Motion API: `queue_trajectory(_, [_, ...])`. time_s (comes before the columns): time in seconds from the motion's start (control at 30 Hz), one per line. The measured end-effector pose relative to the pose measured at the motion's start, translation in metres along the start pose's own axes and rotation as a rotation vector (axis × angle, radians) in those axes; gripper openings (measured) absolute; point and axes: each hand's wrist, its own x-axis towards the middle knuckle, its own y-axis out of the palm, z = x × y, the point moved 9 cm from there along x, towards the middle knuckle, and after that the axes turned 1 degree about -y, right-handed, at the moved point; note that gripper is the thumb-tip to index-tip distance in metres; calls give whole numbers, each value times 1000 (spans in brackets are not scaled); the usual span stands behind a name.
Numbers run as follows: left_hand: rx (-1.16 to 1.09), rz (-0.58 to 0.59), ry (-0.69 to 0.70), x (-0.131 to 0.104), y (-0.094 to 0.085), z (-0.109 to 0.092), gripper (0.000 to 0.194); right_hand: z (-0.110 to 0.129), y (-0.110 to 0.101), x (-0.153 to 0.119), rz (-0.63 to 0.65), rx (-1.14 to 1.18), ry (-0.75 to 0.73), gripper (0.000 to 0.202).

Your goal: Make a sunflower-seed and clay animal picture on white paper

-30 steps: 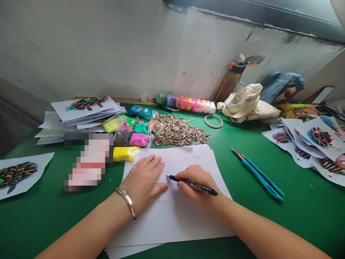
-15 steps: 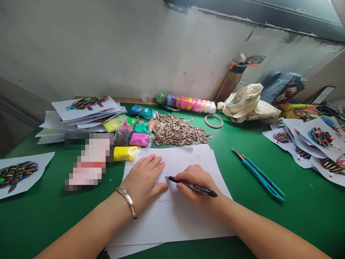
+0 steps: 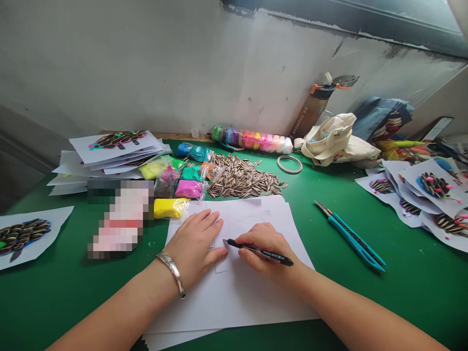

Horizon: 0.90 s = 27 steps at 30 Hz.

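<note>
Several sheets of white paper [image 3: 256, 302] lie stacked in front of me on the green table, with faint drawn lines on the top one. My left hand [image 3: 199, 239] rests flat on the paper, fingers stretched out; a silver bracelet [image 3: 171, 273] is on that wrist. In my right hand [image 3: 268, 246] a black pen [image 3: 265, 252] is pinched, its tip pointing left at the paper between my two hands. Whether the tip touches the sheet I cannot tell. Just beyond the paper are a heap of striped sunflower seeds [image 3: 243, 178] and bagged coloured clay [image 3: 188, 189].
A blue utility knife [image 3: 353, 238] lies to the right, blade out. Seed pictures are piled at the right [image 3: 413, 195] and left [image 3: 117, 148]. A roll of tape [image 3: 289, 164], a cloth bag [image 3: 331, 139] and a bottle [image 3: 310, 112] stand toward the wall.
Almost nothing differs. The pen and my right hand have shifted very slightly left, along with a tiny shift of the whole view.
</note>
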Motion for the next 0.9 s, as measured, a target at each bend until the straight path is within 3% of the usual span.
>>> queue_trajectory(0.9, [-35,-7,-4,0,0,1,50,1,-1,-2,-12,21,-28,13])
